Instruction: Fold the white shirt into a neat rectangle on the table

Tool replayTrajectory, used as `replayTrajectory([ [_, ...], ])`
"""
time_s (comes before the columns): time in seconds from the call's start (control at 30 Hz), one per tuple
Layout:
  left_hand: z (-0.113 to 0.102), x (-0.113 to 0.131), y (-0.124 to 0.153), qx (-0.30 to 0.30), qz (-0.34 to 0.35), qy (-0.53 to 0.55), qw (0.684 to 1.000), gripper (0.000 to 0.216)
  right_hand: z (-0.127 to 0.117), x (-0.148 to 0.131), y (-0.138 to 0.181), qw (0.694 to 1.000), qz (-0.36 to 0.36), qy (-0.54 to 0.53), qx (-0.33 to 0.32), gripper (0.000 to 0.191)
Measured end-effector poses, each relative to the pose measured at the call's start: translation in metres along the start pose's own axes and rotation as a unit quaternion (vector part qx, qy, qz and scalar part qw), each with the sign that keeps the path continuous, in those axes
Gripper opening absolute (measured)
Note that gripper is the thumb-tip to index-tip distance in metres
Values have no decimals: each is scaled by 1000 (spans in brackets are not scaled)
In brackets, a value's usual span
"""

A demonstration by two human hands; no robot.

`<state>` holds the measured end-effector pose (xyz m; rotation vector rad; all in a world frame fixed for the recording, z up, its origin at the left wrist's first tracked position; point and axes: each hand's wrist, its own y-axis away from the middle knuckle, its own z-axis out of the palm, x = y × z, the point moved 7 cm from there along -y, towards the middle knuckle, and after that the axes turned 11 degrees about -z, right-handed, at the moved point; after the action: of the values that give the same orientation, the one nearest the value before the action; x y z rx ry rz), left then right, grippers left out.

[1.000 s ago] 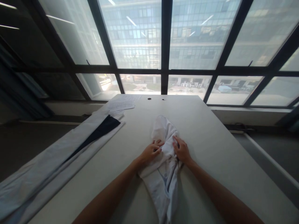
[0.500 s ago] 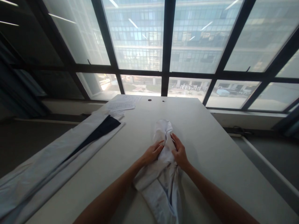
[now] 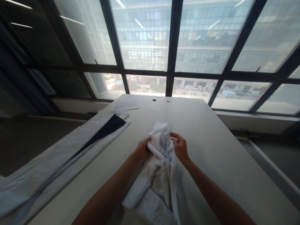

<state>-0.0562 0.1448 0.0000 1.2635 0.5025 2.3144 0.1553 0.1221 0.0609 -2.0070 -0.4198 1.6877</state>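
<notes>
A crumpled white garment [image 3: 158,161] lies lengthwise on the table in front of me, its exact kind hard to make out. Its upper part is spread apart and shows a pleated, bluish-white inside. My left hand [image 3: 142,149] is closed on the left edge of that opening, fingertips partly hidden by cloth. At the opposite edge, my right hand [image 3: 180,147] pinches the fabric with bent fingers, the index finger lying along the top. Loose folds run from between my hands toward me and out of the bottom of the view.
The white table [image 3: 211,162] reaches to the large windows [image 3: 146,40]. Along its left side lie long pieces of folded white cloth [image 3: 61,156] with a dark navy piece [image 3: 103,131] between them. Behind these are printed papers [image 3: 128,102]. Two round holes pierce the tabletop's far end.
The garment's upper part has been pulled open, showing its inside. My left hand has moved left with its edge. The whole view has shifted slightly.
</notes>
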Motion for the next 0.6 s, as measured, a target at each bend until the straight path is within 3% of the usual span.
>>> replayTrajectory([
  [0.07, -15, 12, -4, 31, 0, 3, 1000, 18, -18, 30, -4, 997, 41, 65, 28, 42],
  [0.13, -34, 29, -5, 53, 11, -20, 998, 18, -24, 49, -1, 992, 33, 122, 5, 43],
  [0.23, -62, 49, -5, 58, 3, -42, 997, 19, -13, 55, 12, 973, -25, 211, -86, 39],
  [0.33, -75, 55, -2, 41, -4, -30, 999, 19, 12, 48, 28, 939, -70, 267, -204, 41],
  [0.47, -55, 39, 2, -7, -27, -8, 1000, 21, 39, 36, 43, 903, -108, 253, -329, 71],
  [0.53, -33, 21, 5, -53, -57, -15, 997, 22, 43, 32, 43, 913, -100, 211, -334, 76],
  [0.6, -9, 2, 8, -95, -84, -32, 991, 24, 40, 31, 38, 943, -72, 137, -295, 69],
])
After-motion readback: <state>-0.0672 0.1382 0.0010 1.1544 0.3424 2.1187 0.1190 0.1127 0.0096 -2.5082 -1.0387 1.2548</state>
